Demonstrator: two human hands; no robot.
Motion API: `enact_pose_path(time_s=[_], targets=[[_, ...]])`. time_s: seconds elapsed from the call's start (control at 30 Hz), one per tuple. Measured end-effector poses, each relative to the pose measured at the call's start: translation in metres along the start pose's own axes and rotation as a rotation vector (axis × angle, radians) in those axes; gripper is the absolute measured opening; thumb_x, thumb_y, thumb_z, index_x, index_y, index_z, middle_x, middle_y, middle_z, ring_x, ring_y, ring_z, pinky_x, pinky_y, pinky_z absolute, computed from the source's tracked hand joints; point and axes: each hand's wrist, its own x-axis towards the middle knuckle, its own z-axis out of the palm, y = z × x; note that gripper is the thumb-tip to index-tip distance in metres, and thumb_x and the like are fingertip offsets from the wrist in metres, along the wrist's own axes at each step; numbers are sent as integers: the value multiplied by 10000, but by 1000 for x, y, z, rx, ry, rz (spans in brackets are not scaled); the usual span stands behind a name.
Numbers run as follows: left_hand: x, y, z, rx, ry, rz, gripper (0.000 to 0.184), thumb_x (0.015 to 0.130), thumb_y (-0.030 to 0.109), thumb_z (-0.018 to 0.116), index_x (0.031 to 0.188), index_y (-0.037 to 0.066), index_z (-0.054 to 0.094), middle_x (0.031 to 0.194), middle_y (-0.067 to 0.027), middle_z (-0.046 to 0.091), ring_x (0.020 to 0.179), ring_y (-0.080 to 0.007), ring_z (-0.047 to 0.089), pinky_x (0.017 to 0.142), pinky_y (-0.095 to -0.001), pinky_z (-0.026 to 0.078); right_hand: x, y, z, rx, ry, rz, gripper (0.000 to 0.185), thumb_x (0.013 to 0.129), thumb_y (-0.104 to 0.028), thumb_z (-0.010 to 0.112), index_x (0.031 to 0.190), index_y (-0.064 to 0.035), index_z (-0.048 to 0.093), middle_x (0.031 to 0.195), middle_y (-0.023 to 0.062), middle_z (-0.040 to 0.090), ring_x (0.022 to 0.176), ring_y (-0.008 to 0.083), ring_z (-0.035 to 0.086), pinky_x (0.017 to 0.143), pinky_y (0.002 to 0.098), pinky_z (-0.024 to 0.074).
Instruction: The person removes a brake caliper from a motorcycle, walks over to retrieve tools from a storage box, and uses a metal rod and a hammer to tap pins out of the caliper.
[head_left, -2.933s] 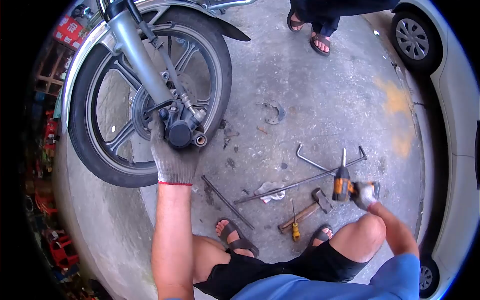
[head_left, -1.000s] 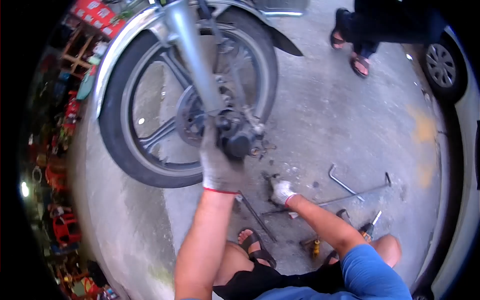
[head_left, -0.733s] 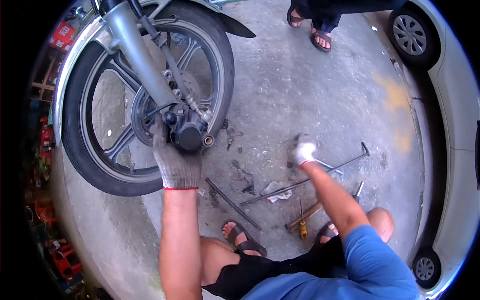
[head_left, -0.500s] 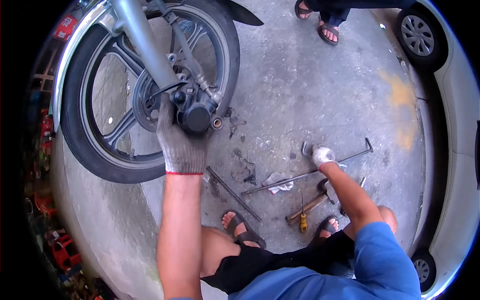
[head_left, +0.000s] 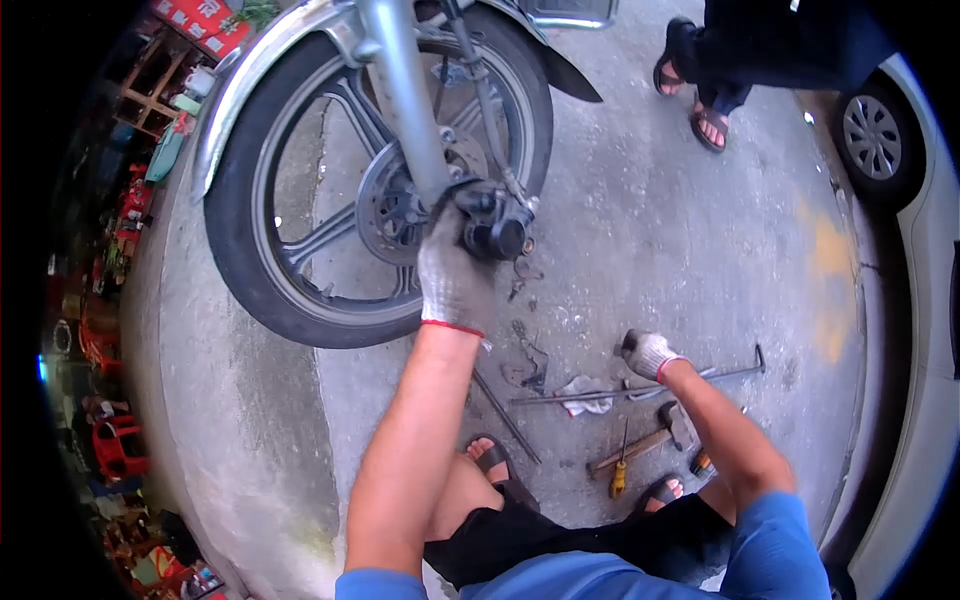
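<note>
I'm seeing the front wheel (head_left: pixel 330 236) standing upper left, long bar (head_left: pixel 740 371) and hammer (head_left: pixel 650 443) lying lower right. Left hand (head_left: pixel 455 280) is gripping the black caliper (head_left: pixel 500 236) beside the wheel. Right hand (head_left: pixel 652 355) is curling in near the bar; can't tell if it's pinching anything.

The left arm (head_left: pixel 412 435) stretches forward, its gloved left hand (head_left: pixel 458 275) farther out than the gloved right hand (head_left: pixel 652 354).
</note>
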Motion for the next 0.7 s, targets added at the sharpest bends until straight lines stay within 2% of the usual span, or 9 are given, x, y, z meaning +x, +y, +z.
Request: enact_pose_path(time_s=[0.07,0.2,0.23,0.3,0.4,0.43,0.5,0.57,0.7], targets=[[5,-3,-8,55,-3,15,251,961,155,416,1108,44,586,1012,-70,643,954,-213,625,886,-367,509,-8,-31,-26,55,72,-83,312,861,-312,584,1049,-70,639,1035,211,659,984,372,636,844,437,506],[12,-11,-19,144,13,66,238,953,124,394,1050,40,594,950,-84,645,853,-230,645,735,-397,548,-48,-125,-104,794,343,-350,339,894,-251,619,1123,-5,573,1007,174,672,924,243,661,798,342,509],[7,-10,-13,186,24,73,239,953,119,386,1038,36,593,933,-89,642,821,-236,648,684,-402,554,-53,-147,-117,781,346,-364,339,894,-251,619,1123,-5,573,1007,174,672,924,243,661,798,342,509],[2,-9,-9,243,-2,106,251,937,63,383,1093,22,575,938,-95,637,852,-224,642,755,-366,542,-60,-188,-137,1146,448,-527,450,881,-239,654,1207,37,512,1076,150,648,928,194,631,793,320,505],[-8,-4,2,240,-18,128,332,915,-10,390,1206,44,541,1078,-86,621,969,-189,611,884,-328,493,-68,-233,-158,1099,362,-544,550,862,-220,681,1276,53,442,1115,133,619,947,182,612,808,305,503],[-8,-7,3,222,-19,176,319,897,7,436,1190,47,555,1086,-59,616,975,-163,591,875,-303,471,-53,-239,-148,1094,483,-572,566,843,-191,699,1284,41,432,1072,115,619,944,152,600,804,291,504],[-3,-9,-5,193,-15,239,309,880,23,482,1174,51,570,1093,-32,612,980,-137,571,866,-278,448,-50,-248,-150,1133,451,-552,562,837,-184,703,1280,39,438,1066,117,623,945,152,601,805,291,503],[4,-10,-16,180,-62,159,430,886,-47,409,1294,57,494,1183,-64,590,1073,-173,569,932,-309,461,-47,-251,-150,1181,425,-491,560,818,-174,720,1266,34,456,1059,125,634,952,167,605,828,303,494],[-6,5,-9,215,-1,56,451,874,-2,432,1320,51,478,1212,-56,570,1084,-166,548,890,-291,459,-24,-252,-143,1123,559,-445,558,793,-199,738,1235,29,487,1066,132,643,938,186,613,840,303,485]])
